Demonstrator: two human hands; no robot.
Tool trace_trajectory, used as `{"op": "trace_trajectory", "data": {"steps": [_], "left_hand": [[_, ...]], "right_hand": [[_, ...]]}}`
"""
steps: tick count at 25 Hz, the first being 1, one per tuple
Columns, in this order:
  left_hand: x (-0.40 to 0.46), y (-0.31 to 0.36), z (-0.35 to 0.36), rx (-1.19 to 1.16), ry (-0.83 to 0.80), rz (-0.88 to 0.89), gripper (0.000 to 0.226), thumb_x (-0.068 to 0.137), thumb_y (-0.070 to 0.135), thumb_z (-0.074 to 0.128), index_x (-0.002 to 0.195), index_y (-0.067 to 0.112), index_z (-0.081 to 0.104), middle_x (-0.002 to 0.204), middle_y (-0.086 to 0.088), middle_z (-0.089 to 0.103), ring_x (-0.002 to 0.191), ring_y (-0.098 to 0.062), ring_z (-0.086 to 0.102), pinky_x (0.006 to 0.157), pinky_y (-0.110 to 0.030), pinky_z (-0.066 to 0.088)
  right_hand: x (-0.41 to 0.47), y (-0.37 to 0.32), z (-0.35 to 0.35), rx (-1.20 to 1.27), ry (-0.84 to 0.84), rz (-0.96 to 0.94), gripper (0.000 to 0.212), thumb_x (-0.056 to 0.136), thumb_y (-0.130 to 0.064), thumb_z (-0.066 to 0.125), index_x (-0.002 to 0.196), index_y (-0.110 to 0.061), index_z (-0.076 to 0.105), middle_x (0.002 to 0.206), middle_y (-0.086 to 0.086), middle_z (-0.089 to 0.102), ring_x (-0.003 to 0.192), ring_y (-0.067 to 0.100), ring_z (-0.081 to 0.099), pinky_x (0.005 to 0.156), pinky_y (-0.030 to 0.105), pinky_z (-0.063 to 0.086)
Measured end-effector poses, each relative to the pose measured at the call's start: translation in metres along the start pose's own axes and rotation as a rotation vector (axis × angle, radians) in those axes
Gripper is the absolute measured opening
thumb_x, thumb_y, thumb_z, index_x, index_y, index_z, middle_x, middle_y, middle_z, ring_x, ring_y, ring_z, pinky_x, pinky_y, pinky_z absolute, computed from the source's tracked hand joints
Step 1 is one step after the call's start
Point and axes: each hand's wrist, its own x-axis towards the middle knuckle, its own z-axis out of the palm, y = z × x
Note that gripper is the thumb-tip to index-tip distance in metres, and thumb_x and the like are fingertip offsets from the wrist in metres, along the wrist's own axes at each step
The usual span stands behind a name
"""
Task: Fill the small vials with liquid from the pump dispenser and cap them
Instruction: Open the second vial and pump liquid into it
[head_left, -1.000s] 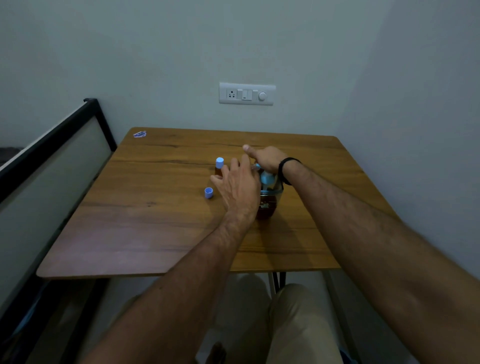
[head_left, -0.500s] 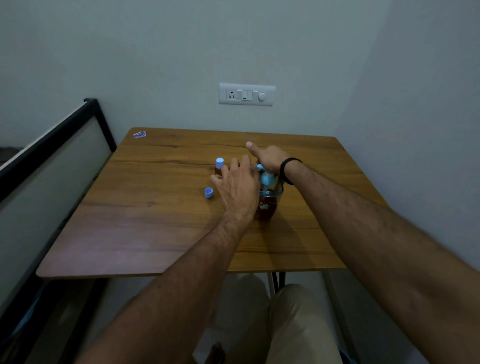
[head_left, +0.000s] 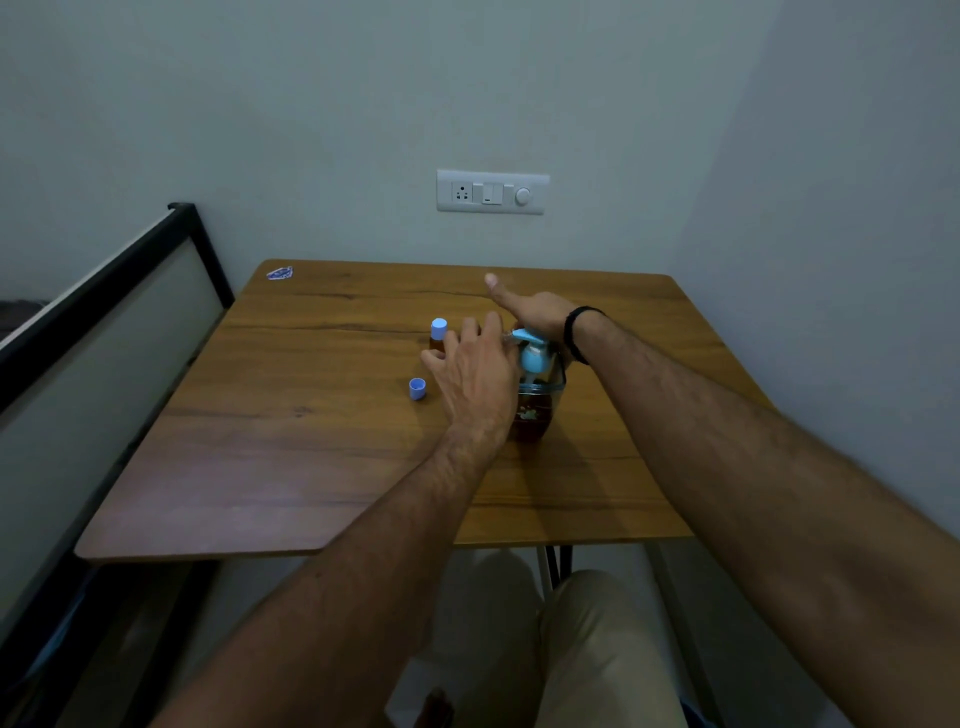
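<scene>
A pump dispenser (head_left: 531, 415) holding dark red liquid stands mid-table, with a light blue pump head (head_left: 533, 355). My right hand (head_left: 535, 310) lies flat over the pump head, thumb stretched out. My left hand (head_left: 474, 370) is held just left of the nozzle with its back to the camera, so whatever is under its fingers is hidden. A small vial (head_left: 438, 333) with a blue cap stands upright behind the left fingers. Left of that hand, a loose blue cap (head_left: 417, 388) lies on the table.
The wooden table (head_left: 291, 441) sits in a room corner, with walls behind and to the right. A small blue wrapper (head_left: 280, 273) lies at the far left corner. A black-framed panel (head_left: 104, 322) runs along the left side. A switch plate (head_left: 492, 192) is on the back wall.
My right thumb has lifted slightly. Both hands, the dispenser, the capped vial and the loose cap stay where they were.
</scene>
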Motion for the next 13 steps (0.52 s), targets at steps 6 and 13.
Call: {"op": "trace_trajectory", "data": {"steps": [6,13], "left_hand": [[0.0006,-0.0007,0.0023,0.003,0.011,-0.004,0.013,0.100,0.035,0.052,0.106,0.024,0.056,0.097,0.005,0.055,0.093,-0.016,0.050,0.089,-0.042,0.037],[0.0012,-0.0005,-0.0003,-0.007,-0.002,0.003,0.015,0.100,0.037,0.051,0.108,0.025,0.056,0.098,0.005,0.054,0.094,-0.015,0.049,0.091,-0.043,0.037]], "right_hand": [[0.0003,0.0014,0.0093,-0.079,0.132,-0.088,0.084,0.094,-0.078,0.034,0.130,-0.008,0.064,0.134,0.014,0.063,0.100,0.026,0.057,0.084,0.037,0.042],[0.0004,0.0011,0.0086,-0.048,0.102,-0.065,0.090,0.091,-0.082,0.034,0.139,-0.010,0.058,0.140,0.014,0.058,0.109,0.028,0.057,0.088,0.039,0.042]]}}
